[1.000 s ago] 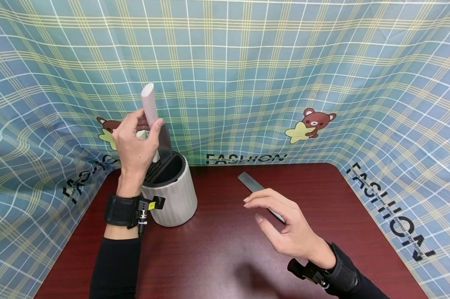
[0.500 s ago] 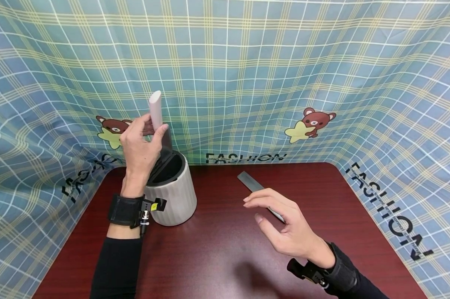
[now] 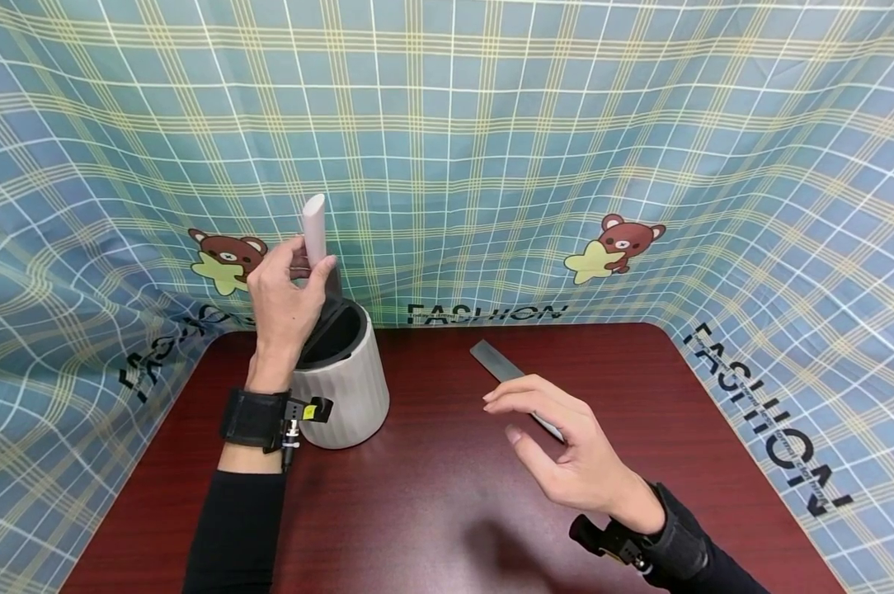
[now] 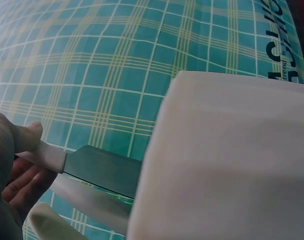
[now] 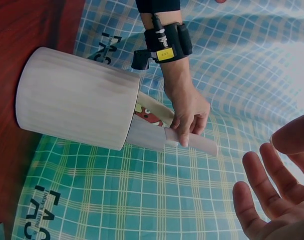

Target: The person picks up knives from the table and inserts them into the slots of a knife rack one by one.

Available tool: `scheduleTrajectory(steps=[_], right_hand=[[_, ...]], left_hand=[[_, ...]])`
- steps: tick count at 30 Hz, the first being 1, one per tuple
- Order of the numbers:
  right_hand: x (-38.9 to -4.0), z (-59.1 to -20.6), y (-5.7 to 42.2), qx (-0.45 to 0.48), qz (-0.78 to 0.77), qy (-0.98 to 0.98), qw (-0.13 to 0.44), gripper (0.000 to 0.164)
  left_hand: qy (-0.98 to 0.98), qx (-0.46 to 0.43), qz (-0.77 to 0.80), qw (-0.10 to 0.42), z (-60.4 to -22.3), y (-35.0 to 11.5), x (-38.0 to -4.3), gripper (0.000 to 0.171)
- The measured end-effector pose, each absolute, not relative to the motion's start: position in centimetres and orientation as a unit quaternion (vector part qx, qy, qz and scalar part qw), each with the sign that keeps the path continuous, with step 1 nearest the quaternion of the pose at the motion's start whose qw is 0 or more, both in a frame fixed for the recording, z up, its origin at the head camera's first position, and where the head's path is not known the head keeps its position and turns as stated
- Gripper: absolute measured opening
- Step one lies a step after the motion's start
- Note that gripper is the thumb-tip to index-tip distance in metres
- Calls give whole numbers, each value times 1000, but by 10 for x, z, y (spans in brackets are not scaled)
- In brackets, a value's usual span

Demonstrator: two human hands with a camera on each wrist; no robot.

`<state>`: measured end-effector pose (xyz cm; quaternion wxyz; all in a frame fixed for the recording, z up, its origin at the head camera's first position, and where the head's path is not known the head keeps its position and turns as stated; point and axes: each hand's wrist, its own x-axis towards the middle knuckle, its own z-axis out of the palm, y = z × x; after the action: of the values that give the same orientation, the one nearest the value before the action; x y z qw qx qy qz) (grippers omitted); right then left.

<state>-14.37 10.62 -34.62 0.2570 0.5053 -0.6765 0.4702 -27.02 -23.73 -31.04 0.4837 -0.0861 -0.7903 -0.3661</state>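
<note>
My left hand (image 3: 282,309) grips a knife by its pale pink handle (image 3: 314,231), blade down over the round, ribbed white knife holder (image 3: 354,396). In the left wrist view the wide grey blade (image 4: 104,167) runs from the handle behind the holder's rim, its lower part hidden. A cream handle (image 5: 154,109) also sticks out of the holder in the right wrist view. My right hand (image 3: 573,450) hovers over the table with loosely bent fingers, holding nothing. A flat grey blade-like strip (image 3: 499,360) lies beneath it, partly covered.
The dark red wooden table (image 3: 417,511) has its back edge against a blue checked cloth (image 3: 447,165), which hangs at the back and both sides. Black slotted inserts fill part of the holder's mouth.
My left hand and the knife have sunk lower and shifted slightly right, the blade going deeper into the holder. My right hand has stayed in place.
</note>
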Motion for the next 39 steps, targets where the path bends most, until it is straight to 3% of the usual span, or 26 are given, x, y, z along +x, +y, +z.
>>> scheduleTrajectory(steps=[39], right_hand=[[-146,-351,109,502,475,-671,269,44]], left_hand=[[-813,-70,-366,447,-340,-237,-274,34]])
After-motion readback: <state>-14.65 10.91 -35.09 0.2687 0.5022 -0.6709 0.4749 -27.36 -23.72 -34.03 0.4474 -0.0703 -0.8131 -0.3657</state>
